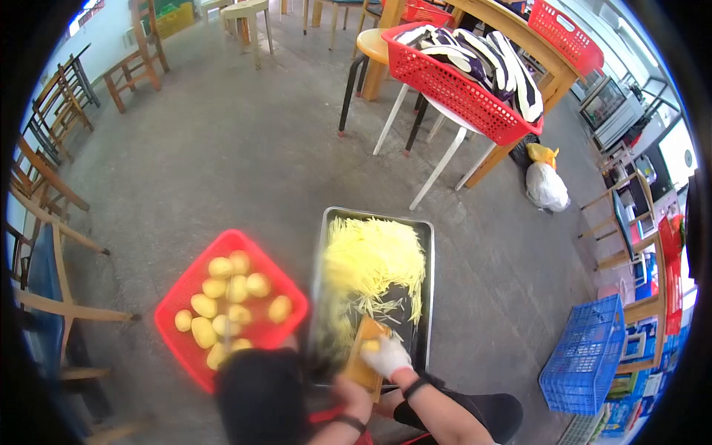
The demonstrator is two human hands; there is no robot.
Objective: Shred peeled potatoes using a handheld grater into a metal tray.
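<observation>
A wooden grater (362,363) leans over a metal tray (432,297) between my knees. My right hand (387,357), in a white glove, is closed on a peeled potato (370,345) pressed against the grater's face. At the grater's lower end is my left hand (353,394), bare and slightly blurred, gripping its side; its fingers are partly hidden. Pale yellow potato shreds (377,252) are heaped in the far part of the tray, with a looser scatter close to the grater. To the left, a red basket (172,304) holds several whole peeled potatoes (204,331).
Ahead, a red basket (452,87) of striped, partly peeled eggplants (475,59) rests on stools beside a wooden table (549,44). A blue crate (582,356) stands at right. White and yellow bags (547,187) lie on the floor. Chairs (63,297) line the left side.
</observation>
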